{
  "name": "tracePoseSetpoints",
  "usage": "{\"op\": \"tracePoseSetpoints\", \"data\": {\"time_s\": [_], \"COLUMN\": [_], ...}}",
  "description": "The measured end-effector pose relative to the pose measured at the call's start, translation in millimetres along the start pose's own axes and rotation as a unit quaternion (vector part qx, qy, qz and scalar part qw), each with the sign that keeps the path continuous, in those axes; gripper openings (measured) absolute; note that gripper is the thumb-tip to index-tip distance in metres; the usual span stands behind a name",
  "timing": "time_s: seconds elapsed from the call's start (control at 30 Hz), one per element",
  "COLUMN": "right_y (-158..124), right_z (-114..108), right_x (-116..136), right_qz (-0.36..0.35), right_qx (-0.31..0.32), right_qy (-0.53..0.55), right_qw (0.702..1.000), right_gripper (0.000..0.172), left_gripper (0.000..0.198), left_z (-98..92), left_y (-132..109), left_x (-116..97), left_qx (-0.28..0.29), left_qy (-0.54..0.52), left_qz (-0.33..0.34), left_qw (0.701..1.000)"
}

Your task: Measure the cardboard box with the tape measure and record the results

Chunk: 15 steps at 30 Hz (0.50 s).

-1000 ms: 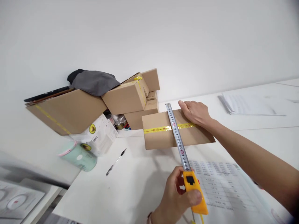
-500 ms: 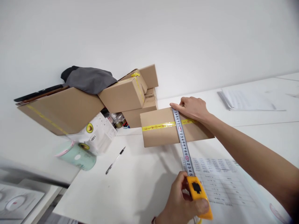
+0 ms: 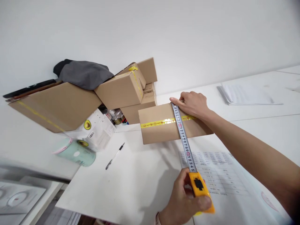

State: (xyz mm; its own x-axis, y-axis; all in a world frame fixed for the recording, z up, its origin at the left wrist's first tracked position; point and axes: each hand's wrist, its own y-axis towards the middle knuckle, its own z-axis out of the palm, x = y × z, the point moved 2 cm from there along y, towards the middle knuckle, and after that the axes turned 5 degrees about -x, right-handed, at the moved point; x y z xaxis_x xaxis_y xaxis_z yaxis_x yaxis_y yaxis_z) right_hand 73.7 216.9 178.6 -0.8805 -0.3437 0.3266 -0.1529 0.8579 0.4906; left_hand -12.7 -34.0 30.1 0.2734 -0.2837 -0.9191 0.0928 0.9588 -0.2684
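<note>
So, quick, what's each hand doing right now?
Left hand: closed around the yellow tape measure.
Right hand: closed, pinning the tape blade to the cardboard box at its far edge.

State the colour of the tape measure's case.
The tape measure case is yellow with a black button; head view.

At the far left of the white table (image 3: 131, 187), a large flat carton (image 3: 58, 104) is seen at a slant, a grey cloth (image 3: 84, 73) is draped over it, and smaller cardboard boxes (image 3: 122, 90) are stacked just to its right. Below it a white packet (image 3: 98, 131) with an avocado sticker and a mint-green cylinder (image 3: 77, 154) are seen, with a pen (image 3: 114, 156) laid near them. A printed sheet (image 3: 222, 175) is spread at the near right, and a pile of papers (image 3: 246, 95) is set far right.
</note>
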Motion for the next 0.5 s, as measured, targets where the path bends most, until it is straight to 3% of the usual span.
{"op": "tracePoseSetpoints", "data": {"time_s": [0.1,0.23,0.4,0.5], "right_y": [-5,-30,-108,-156], "right_z": [-1,-7,-8,-9], "right_x": [0,0,-9,-19], "right_qz": [-0.023,-0.045,-0.055,-0.071], "right_qx": [-0.013,-0.058,-0.105,-0.071], "right_qy": [0.006,0.004,-0.005,0.046], "right_qw": [1.000,0.997,0.993,0.994], "right_gripper": [0.066,0.055,0.050,0.047], "left_gripper": [0.073,0.084,0.090,0.089], "left_z": [-7.0,-14.2,-14.3,-13.9], "left_y": [-20,-56,-83,-91], "left_x": [7,18,28,32], "left_qx": [-0.011,-0.041,-0.029,-0.014], "left_qy": [0.033,0.058,0.014,0.044], "left_qz": [-0.009,-0.050,-0.100,-0.113], "left_qw": [0.999,0.996,0.994,0.993]}}
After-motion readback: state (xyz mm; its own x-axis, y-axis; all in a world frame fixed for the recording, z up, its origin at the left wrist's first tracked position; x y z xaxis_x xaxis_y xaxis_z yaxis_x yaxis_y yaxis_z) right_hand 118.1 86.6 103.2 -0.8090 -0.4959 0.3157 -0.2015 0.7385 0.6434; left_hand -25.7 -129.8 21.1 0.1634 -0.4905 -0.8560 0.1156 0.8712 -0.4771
